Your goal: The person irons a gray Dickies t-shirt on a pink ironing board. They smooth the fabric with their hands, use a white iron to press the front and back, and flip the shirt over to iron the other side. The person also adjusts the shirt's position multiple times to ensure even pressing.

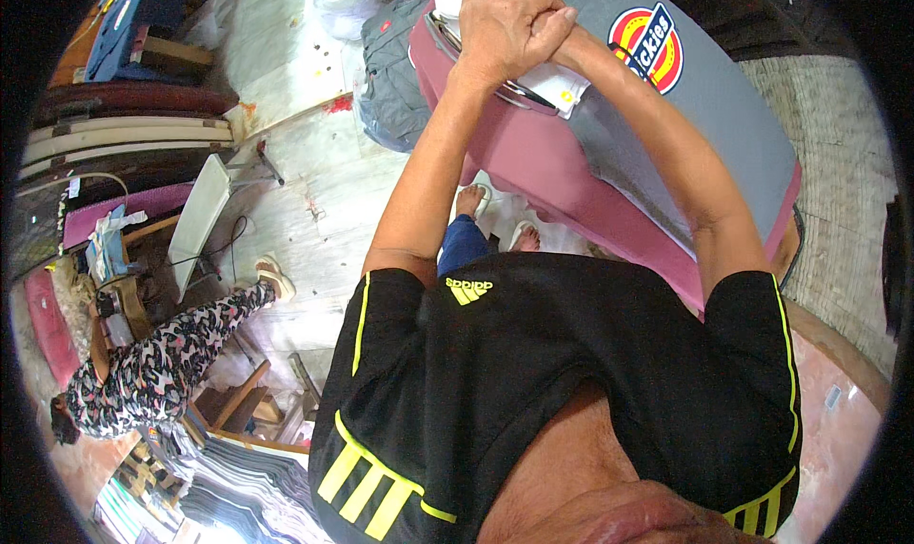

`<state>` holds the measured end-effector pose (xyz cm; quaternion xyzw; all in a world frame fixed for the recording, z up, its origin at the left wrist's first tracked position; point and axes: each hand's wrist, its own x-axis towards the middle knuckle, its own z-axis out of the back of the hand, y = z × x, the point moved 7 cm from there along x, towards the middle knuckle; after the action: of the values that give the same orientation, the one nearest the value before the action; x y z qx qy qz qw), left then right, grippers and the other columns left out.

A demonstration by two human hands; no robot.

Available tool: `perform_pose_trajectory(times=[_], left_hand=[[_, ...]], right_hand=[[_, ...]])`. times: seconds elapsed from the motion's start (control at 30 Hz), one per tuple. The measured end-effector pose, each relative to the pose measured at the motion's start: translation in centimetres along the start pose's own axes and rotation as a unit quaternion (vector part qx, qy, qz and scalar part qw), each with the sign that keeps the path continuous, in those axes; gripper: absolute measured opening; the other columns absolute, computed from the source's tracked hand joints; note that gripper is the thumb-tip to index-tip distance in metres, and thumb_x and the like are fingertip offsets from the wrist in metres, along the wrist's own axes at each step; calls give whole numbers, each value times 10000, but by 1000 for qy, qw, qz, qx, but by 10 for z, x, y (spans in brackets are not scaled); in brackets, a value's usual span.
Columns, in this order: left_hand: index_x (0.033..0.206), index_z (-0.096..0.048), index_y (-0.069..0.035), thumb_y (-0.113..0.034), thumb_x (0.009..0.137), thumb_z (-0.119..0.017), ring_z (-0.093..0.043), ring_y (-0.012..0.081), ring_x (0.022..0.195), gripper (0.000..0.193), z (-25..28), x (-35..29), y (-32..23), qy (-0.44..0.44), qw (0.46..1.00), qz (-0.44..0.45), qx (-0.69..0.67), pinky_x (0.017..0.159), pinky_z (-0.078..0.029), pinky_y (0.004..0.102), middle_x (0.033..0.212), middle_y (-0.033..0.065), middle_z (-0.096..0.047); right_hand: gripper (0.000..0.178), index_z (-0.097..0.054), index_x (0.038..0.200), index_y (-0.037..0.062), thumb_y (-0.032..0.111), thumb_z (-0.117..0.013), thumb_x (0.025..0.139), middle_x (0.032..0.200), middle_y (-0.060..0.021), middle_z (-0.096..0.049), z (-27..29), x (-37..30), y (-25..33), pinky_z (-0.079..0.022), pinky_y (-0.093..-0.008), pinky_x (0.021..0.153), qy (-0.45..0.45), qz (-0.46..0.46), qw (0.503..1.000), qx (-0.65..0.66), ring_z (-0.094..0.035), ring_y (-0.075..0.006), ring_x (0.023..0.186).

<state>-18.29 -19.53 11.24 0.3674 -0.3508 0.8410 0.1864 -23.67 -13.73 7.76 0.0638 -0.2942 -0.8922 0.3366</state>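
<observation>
My two hands meet near the top of the view, above a grey cloth [619, 135] spread over a pink-covered padded table [519, 154]. My left hand [498, 32] is closed, its fingers curled over something that they hide. Against it presses my right hand [555, 36], closed too, its fingers partly hidden. Below and beside them show a white rounded object [449, 0], a dark curved bar [528, 98] and white sheets [560, 82]; I cannot tell how these join. On the cloth to the right lies a red, yellow and dark blue printed emblem [647, 49].
A grey folded garment in clear plastic [392, 78] lies left of the table. Further left, another person in patterned clothes [162, 354] bends beside a light folding table [198, 211]. Stacked garments [248, 496] are at lower left. A woven mat [828, 163] covers the right side.
</observation>
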Motion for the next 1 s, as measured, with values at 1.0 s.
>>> perform_pose_trajectory(times=[1.0], left_hand=[[827, -718, -28, -376, 830, -700, -605, 406, 879, 348, -14, -57, 181, 188, 952, 229, 71, 790, -482, 484, 903, 211, -630]], right_hand=[[435, -541, 939, -30, 405, -568, 955, 824, -298, -645, 12, -85, 5, -504, -488, 658, -68, -147, 986, 30, -662, -448, 758]])
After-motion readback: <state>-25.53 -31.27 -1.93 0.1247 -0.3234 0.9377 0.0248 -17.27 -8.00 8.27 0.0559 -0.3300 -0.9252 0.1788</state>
